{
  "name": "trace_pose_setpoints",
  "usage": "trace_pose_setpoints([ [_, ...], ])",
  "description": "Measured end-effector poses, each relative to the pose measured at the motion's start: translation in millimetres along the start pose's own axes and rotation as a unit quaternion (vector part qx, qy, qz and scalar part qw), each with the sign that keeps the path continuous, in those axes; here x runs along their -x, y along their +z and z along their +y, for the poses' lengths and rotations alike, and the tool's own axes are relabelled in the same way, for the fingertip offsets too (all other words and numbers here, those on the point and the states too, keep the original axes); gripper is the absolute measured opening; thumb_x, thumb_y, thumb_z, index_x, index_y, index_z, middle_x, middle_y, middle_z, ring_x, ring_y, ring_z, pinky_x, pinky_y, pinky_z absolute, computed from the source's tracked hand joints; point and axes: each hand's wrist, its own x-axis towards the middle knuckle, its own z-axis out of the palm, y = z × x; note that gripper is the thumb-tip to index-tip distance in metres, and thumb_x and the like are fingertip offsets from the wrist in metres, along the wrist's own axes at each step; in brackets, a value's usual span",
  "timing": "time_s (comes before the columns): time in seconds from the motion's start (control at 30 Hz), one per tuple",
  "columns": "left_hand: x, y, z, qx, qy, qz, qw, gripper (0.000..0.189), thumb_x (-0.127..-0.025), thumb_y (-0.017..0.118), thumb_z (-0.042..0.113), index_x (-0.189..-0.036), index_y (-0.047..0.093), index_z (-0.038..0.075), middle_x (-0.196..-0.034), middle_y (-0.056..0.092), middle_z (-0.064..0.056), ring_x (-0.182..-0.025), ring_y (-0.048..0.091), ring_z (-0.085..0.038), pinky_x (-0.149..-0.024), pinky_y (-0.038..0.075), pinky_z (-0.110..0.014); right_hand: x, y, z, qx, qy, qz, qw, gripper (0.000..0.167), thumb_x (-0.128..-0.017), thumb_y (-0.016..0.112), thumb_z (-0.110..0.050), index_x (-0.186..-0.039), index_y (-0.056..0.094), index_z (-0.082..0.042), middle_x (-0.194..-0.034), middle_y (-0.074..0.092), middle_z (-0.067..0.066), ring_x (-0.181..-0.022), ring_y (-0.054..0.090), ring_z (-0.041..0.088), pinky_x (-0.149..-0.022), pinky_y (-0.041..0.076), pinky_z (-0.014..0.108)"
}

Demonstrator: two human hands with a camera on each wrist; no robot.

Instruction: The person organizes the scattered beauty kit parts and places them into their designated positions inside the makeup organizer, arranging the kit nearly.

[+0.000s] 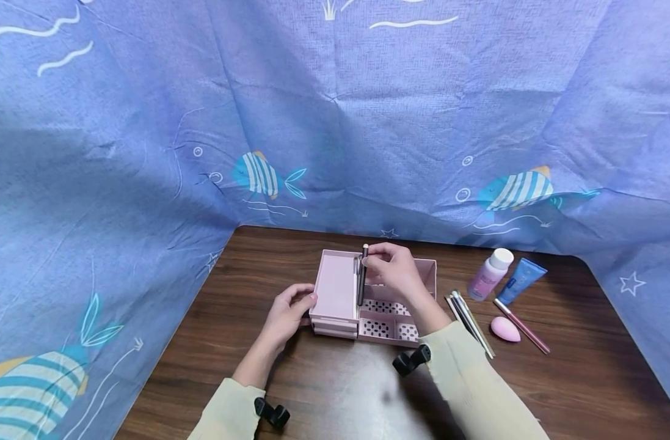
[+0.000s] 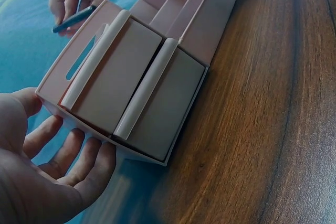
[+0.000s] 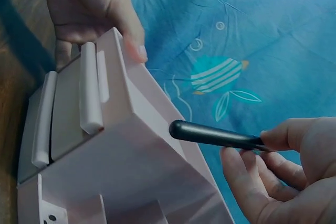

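A pink desktop organizer (image 1: 335, 287) stands on the wooden table, with two drawers (image 2: 152, 98) at its left and compartments at its right. My left hand (image 1: 292, 311) grips its left side, thumb at the top edge and fingers against the side wall. Between thumb and fingers, my right hand (image 1: 395, 269) pinches a slim black makeup brush (image 3: 210, 134) over the organizer. The brush stands nearly upright in the head view, its pale tip up and its rounded dark end down, beside the raised drawer section. The fingers hide part of it.
Right of the organizer lie several slim brushes (image 1: 469, 321), a pink bottle with a white cap (image 1: 485, 278), a blue tube (image 1: 521, 281), a pink makeup sponge (image 1: 505, 329) and a red-handled brush (image 1: 524, 329). A blue fish-print cloth (image 1: 335, 122) hangs behind the table.
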Motion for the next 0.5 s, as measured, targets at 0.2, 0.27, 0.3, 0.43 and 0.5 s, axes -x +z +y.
trace_pose_setpoints([
  [0.2,1.7,-0.2,0.5,0.000,-0.001,0.000,1.0000,0.033,-0.098,0.069,0.016,-0.128,0.065,0.004,-0.109,0.066,-0.012,-0.089,0.065,-0.015,-0.073,0.064,-0.036,-1.9,10.5,4.9,-0.001,0.012,-0.014,0.9998,0.031,-0.088,0.072,0.004,-0.116,0.064,0.011,-0.090,0.071,0.014,-0.068,0.070,0.018,-0.069,0.066,0.040],
  [0.27,1.8,-0.2,0.5,0.001,-0.003,0.001,1.0000,0.033,-0.098,0.069,0.016,-0.128,0.065,0.004,-0.109,0.066,-0.012,-0.089,0.065,-0.015,-0.073,0.064,-0.036,-2.3,13.2,6.1,0.010,0.013,-0.017,0.9997,0.031,-0.087,0.074,0.004,-0.115,0.065,0.010,-0.087,0.070,0.012,-0.067,0.070,0.019,-0.067,0.066,0.040],
  [0.3,1.6,-0.1,0.4,0.001,-0.003,0.001,1.0000,0.033,-0.098,0.069,0.016,-0.128,0.065,0.004,-0.109,0.066,-0.012,-0.089,0.065,-0.015,-0.073,0.064,-0.036,-2.5,14.5,6.5,0.014,0.016,-0.018,0.9996,0.030,-0.086,0.075,0.003,-0.114,0.065,0.010,-0.086,0.070,0.012,-0.067,0.070,0.019,-0.066,0.066,0.040],
  [0.43,1.1,0.0,0.4,0.001,-0.002,0.001,1.0000,0.033,-0.098,0.069,0.016,-0.128,0.065,0.004,-0.108,0.067,-0.011,-0.088,0.065,-0.015,-0.072,0.063,-0.036,-2.2,19.9,7.8,0.059,0.019,-0.009,0.9980,0.028,-0.085,0.079,-0.001,-0.110,0.068,0.005,-0.083,0.072,0.012,-0.063,0.069,0.019,-0.055,0.064,0.037],
  [0.5,1.8,0.1,0.7,0.000,-0.001,0.001,1.0000,0.033,-0.098,0.069,0.016,-0.128,0.065,0.003,-0.108,0.067,-0.011,-0.088,0.065,-0.014,-0.072,0.063,-0.036,-2.0,22.5,9.7,0.099,0.016,0.006,0.9949,0.027,-0.084,0.081,-0.006,-0.108,0.070,0.001,-0.082,0.074,0.010,-0.060,0.067,0.018,-0.051,0.062,0.035],
])
